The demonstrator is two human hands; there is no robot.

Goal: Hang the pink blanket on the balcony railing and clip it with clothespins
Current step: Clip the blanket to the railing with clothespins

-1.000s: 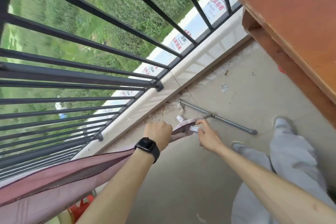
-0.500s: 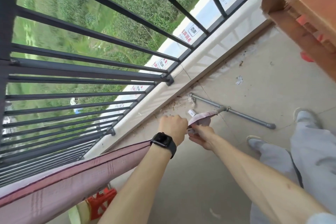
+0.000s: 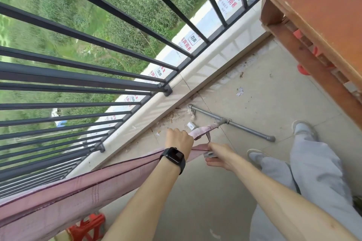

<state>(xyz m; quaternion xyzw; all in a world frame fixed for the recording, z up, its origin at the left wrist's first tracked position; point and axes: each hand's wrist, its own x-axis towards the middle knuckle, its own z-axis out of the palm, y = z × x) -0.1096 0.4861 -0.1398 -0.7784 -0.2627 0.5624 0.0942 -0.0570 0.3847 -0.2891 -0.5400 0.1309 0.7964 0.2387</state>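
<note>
A person on a tiled balcony grips the pink blanket (image 3: 82,191) with both hands, the fabric stretched taut from the lower left of the view toward its far end near the floor pipe (image 3: 231,123). The left hand (image 3: 179,140), a black smartwatch (image 3: 173,157) on its wrist, is closed in a fist around the blanket's upper fold. The right hand (image 3: 217,155) is clamped on the lower edge just beside it, pinching fabric together with a small pale object that is too blurred to identify. The blanket runs alongside the black balcony railing (image 3: 82,76), and whether it rests on the top rail cannot be told. No container stands in clear view; only a red plastic item (image 3: 88,228) peeks from beneath the blanket at the bottom edge. A brown wooden table (image 3: 317,15) fills the upper right. Compared with half a second earlier, the right hand has dropped below and behind the left, and the blanket's end now loops open between the hands and the pipe.
</note>
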